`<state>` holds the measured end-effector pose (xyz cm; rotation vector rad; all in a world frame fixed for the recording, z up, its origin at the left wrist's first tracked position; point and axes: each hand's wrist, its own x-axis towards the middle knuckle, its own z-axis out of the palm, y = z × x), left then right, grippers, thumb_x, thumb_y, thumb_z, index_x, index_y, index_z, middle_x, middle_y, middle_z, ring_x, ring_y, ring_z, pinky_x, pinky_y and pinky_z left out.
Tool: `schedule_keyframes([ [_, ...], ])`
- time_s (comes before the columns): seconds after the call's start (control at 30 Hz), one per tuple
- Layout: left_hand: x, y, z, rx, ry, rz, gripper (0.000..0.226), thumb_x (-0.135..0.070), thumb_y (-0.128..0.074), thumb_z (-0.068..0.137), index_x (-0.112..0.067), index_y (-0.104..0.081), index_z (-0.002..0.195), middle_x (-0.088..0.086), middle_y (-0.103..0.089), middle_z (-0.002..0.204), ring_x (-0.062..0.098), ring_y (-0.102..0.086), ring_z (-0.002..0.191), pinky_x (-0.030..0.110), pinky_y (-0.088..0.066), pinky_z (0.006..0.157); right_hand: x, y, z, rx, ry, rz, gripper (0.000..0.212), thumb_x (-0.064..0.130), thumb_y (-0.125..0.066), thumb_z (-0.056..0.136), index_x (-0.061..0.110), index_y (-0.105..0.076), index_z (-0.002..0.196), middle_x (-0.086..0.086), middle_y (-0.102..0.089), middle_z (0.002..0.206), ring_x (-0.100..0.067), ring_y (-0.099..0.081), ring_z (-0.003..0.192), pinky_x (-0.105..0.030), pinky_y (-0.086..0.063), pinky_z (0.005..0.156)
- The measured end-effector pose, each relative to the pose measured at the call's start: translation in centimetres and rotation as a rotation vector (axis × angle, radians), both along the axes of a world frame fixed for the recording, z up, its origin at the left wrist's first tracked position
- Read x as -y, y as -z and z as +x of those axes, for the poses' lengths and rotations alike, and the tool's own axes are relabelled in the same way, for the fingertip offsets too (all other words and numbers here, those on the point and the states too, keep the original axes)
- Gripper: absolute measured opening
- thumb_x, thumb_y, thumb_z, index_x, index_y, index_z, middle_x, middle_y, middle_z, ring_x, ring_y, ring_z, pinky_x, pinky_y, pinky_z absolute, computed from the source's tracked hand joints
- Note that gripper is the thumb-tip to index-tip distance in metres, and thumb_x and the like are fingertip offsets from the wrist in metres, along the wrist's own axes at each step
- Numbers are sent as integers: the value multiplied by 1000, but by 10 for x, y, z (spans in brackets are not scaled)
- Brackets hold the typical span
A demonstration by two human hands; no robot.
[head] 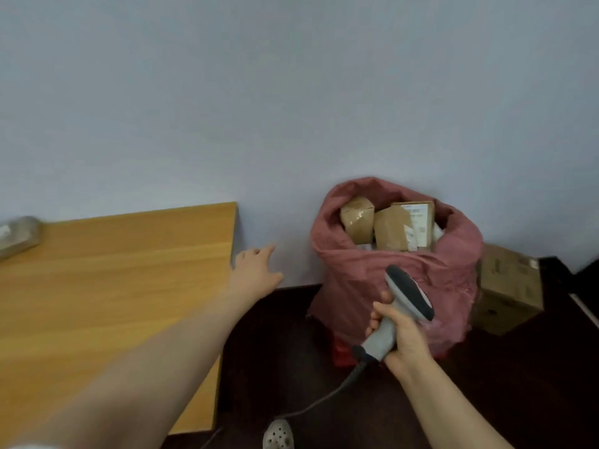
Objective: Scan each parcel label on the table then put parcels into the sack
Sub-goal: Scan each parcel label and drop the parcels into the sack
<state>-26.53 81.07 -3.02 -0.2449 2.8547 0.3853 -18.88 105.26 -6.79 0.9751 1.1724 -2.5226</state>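
Table [113,270] beside full sack [350,273] at grey wall [227,92]; left grip [256,270] splayed, right grip [402,338] tight around scanner [406,290].

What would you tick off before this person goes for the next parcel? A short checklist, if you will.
1. Scanner in right hand: ok, gripped by its handle.
2. Left hand free: ok, open, holding nothing.
3. Parcel waiting on table: ok, one at the far left edge.
4. Its label readable: cannot tell, blurred.
5. Sack mouth open: ok.
6. Room in sack: cannot tell; boxes sit near its rim.
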Motion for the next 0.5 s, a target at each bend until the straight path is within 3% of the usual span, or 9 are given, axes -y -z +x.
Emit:
schedule_keyframes([
  [0.27,187,-44,117,-13,-271,-74,65,-46,-50,92,-34,-23,150,6,-29,153,28,-24,141,56,-19,113,197,-30,53,-87,-456,90,19,-9,-63,83,6,-61,93,-8,-59,54,-14,-53,43,-25,-44,46],
  [0.5,381,-66,234,-77,-454,-151,69,-46,-51,92,-27,-20,152,7,-29,153,28,-25,141,46,-22,115,426,-53,104,-119,-820,-4,16,-8,-65,82,3,-58,90,-10,-58,60,-19,-52,46,-30,-47,49],
])
